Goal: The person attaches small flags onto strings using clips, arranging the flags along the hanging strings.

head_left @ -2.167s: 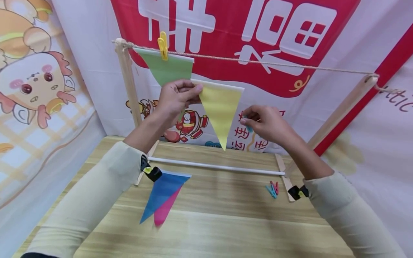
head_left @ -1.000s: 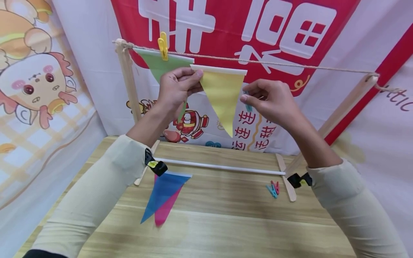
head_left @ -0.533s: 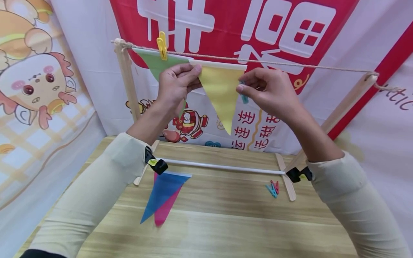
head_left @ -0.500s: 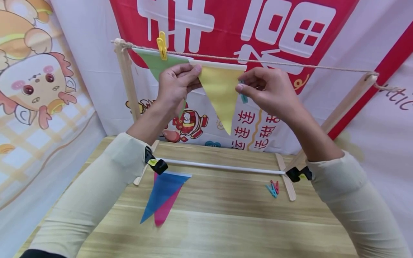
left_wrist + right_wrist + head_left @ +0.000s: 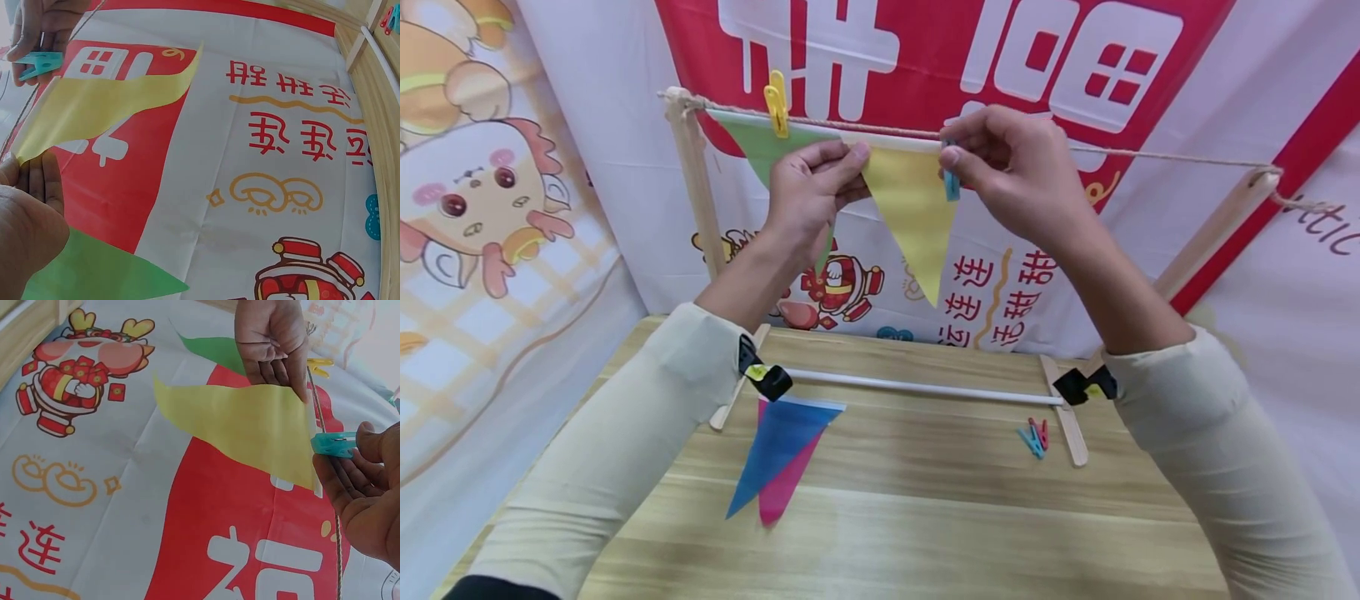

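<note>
My L hand (image 5: pixel 816 190) pinches yellow flag (image 5: pixel 917 217) by top L corner, upper ctr of frame, by rope (image 5: pixel 1157 157). R hand (image 5: pixel 1018 167) pinches blue clip (image 5: pixel 952 182) at flag's top R corner. Green flag (image 5: pixel 758 148) w/ yellow clip (image 5: pixel 777 104) on rope, upper L. Blue flag (image 5: pixel 778 446) over pink flag (image 5: pixel 786 492) on desk (image 5: pixel 940 533), lower L.

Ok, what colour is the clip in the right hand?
Turquoise; the clip shows best in the right wrist view.

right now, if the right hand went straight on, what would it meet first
The blue clip in the right hand would likely meet the yellow pennant first, beside the rope; depth leaves contact unclear.
</note>
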The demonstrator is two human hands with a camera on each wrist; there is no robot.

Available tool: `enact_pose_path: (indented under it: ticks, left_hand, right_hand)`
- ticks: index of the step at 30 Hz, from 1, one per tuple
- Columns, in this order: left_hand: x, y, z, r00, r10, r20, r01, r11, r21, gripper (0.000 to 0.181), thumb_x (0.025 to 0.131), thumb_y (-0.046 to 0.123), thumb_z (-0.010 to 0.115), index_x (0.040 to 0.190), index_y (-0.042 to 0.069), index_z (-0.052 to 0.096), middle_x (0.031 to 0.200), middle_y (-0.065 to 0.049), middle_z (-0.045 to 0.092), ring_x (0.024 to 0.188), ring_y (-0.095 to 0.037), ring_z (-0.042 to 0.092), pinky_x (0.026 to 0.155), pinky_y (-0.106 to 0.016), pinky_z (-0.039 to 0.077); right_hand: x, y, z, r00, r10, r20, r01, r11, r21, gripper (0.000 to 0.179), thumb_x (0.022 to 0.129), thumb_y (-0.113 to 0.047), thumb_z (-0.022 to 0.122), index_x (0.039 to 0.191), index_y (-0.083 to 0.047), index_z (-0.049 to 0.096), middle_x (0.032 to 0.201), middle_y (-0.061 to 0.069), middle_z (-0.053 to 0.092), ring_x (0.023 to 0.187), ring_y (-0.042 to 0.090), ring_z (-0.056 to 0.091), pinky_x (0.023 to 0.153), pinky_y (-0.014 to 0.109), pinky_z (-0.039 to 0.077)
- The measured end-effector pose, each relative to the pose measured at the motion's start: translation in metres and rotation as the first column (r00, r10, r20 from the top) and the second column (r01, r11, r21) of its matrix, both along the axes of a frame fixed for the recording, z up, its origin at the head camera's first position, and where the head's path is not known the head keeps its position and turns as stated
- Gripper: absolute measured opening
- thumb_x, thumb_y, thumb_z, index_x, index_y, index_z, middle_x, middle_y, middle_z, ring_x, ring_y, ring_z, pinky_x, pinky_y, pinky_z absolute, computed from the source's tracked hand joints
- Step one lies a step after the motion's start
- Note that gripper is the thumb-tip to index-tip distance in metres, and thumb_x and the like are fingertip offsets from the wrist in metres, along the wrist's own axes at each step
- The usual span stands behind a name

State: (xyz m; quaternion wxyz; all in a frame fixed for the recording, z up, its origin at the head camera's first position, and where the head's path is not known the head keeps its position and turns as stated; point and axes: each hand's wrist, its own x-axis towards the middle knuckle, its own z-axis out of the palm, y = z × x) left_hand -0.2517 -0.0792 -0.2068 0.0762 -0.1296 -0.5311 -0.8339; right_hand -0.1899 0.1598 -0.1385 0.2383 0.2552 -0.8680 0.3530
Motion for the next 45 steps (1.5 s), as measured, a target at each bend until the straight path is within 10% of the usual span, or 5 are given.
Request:
enact_pose_path:
  ticks: [24,45]
  left_hand:
    - [0.003,0.004,0.005,1.0,0.012,-0.02,-0.012,0.999,-0.031,0.024,0.105,0.019,0.081,0.125,0.006,0.083,0.124,-0.012,0.085,0.106,-0.024,0.086,0.106,-0.036,0.068]
    - [0.004,0.007,0.004,1.0,0.007,-0.014,-0.007,0.999,-0.034,0.028,0.105,0.019,0.08,0.13,0.006,0.082,0.13,-0.012,0.084,0.114,-0.027,0.086,0.106,-0.036,0.068]
  right_hand:
    - [-0.022,-0.019,0.027,0.996,0.051,-0.079,-0.074,0.942,-0.328,0.019,0.11,-0.019,0.073,0.125,-0.007,0.076,0.113,-0.003,0.076,0.1,0.009,0.075,0.109,0.025,0.064]
    - [-0.038,-0.032,0.033,0.997,-0.021,-0.079,-0.012,0.916,-0.401,0.005,0.11,-0.02,0.074,0.109,-0.016,0.076,0.107,-0.005,0.074,0.097,0.007,0.071,0.107,0.024,0.064]
